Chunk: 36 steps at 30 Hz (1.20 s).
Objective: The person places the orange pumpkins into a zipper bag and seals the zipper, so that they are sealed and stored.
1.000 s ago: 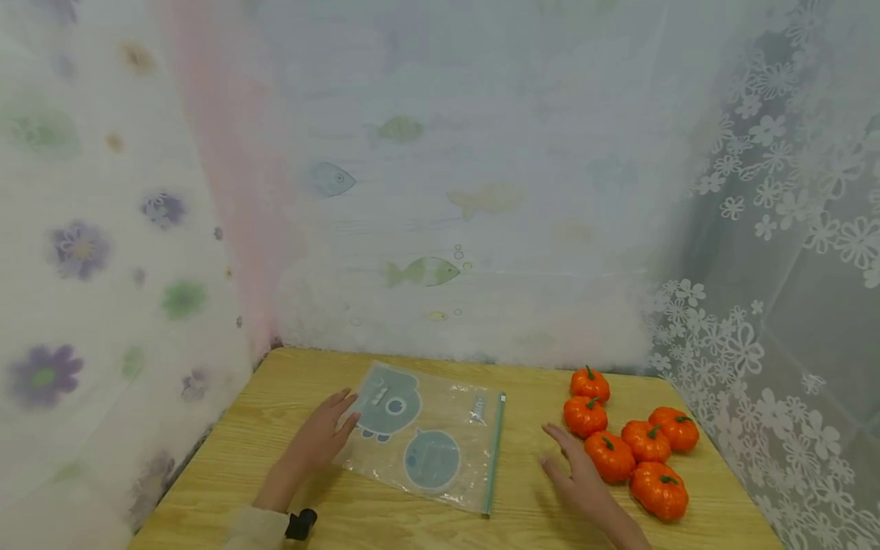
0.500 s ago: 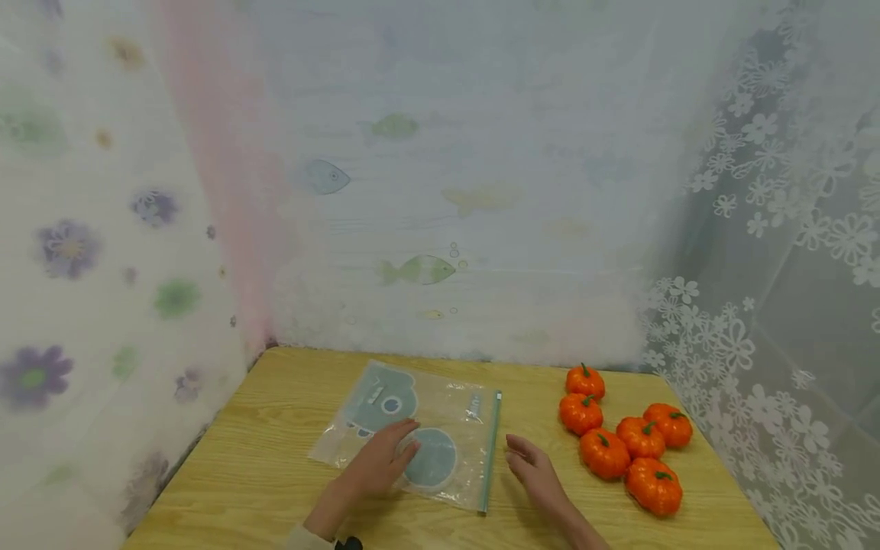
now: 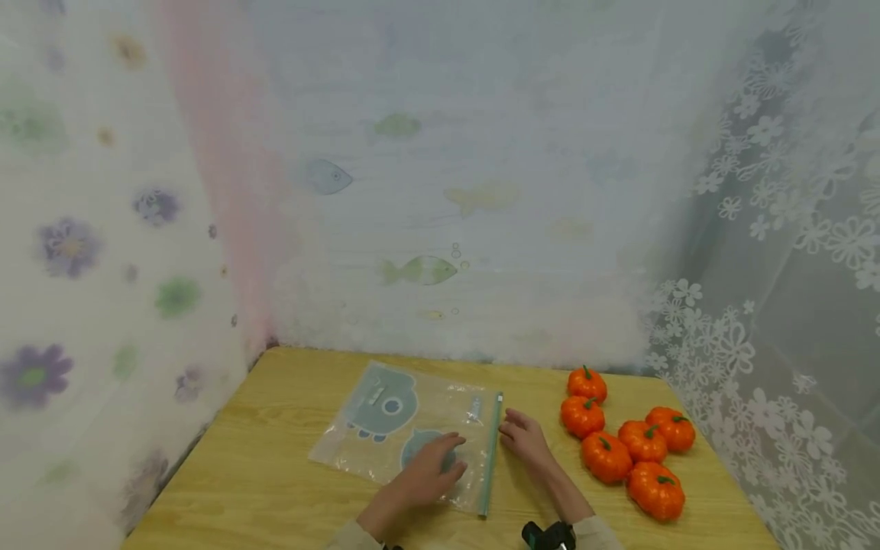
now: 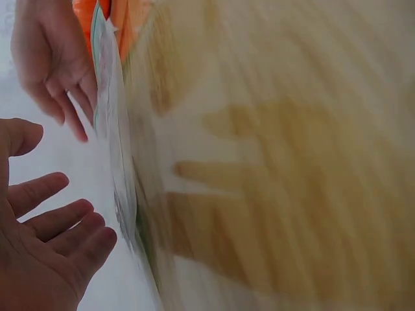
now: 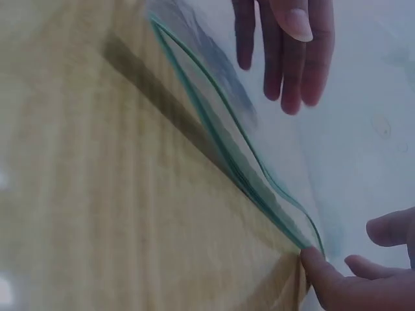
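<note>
A clear zip bag (image 3: 457,409) with blue-grey animal prints lies flat on the wooden table, its green zip strip (image 3: 491,458) to the right. My left hand (image 3: 426,475) is over the lower right part of the bag, fingers spread and slightly bent; the left wrist view has these fingers (image 4: 40,223) apart from the bag. Beside the strip's upper part is my right hand (image 3: 531,444), fingers loosely bent. In the right wrist view, a fingertip (image 5: 314,259) of it meets one end of the zip edge (image 5: 227,152), where the two green lips stand slightly parted.
Several small orange pumpkins (image 3: 606,457) with green stems are grouped at the table's right side. Wood-grain tabletop (image 3: 254,443) shows left of the bag. Behind the table hangs a pale curtain (image 3: 550,305) with fish prints; a flowered one (image 3: 89,321) hangs at left.
My left hand has moved right, from the bag's left edge to over its lower right part. My right hand has come left from beside the pumpkins to the zip strip. The bag stays put.
</note>
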Tool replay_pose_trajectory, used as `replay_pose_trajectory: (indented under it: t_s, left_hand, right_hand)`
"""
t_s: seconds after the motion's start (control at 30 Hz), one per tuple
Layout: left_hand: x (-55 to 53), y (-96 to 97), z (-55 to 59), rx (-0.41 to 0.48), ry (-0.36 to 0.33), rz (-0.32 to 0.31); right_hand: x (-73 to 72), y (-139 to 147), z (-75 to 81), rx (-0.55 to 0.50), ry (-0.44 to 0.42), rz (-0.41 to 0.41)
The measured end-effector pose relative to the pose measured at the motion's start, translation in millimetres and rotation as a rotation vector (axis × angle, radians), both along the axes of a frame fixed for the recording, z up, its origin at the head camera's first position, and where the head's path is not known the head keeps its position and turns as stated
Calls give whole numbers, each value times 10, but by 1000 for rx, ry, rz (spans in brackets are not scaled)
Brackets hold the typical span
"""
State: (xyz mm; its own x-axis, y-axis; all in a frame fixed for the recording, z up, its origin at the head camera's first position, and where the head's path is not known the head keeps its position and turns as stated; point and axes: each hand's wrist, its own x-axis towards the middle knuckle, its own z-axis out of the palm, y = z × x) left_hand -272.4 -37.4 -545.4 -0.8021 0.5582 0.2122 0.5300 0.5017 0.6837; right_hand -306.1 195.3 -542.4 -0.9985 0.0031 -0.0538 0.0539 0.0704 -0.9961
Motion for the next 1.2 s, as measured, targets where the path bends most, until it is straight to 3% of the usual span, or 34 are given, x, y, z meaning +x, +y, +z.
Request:
replay_pose_trajectory:
  t_s: [0.17, 0.37, 0.53, 0.67, 0.8, 1.0, 1.2]
  left_hand:
    - [-35, 101, -84, 48, -23, -4]
    - [-74, 155, -131, 83, -89, 22]
    - [-79, 136, -116, 64, -100, -12]
    - [-88, 155, -98, 34, -118, 2]
    - [-99, 197, -71, 37, -105, 43]
    - [-123, 251, -32, 99, -94, 91]
    - [-149, 284, 3, 184, -160, 110]
  right_hand:
    - [-155, -6, 4, 53, 4, -19]
    - [-272, 27, 19, 19, -21, 24]
    - [-259, 69, 54, -94, -82, 116]
    - [-248, 99, 79, -139, -163, 149]
    - [-250, 127, 80, -141, -201, 187]
    - [-241, 171, 79, -60, -218, 297]
    - [-212, 169, 81, -26, -178, 407]
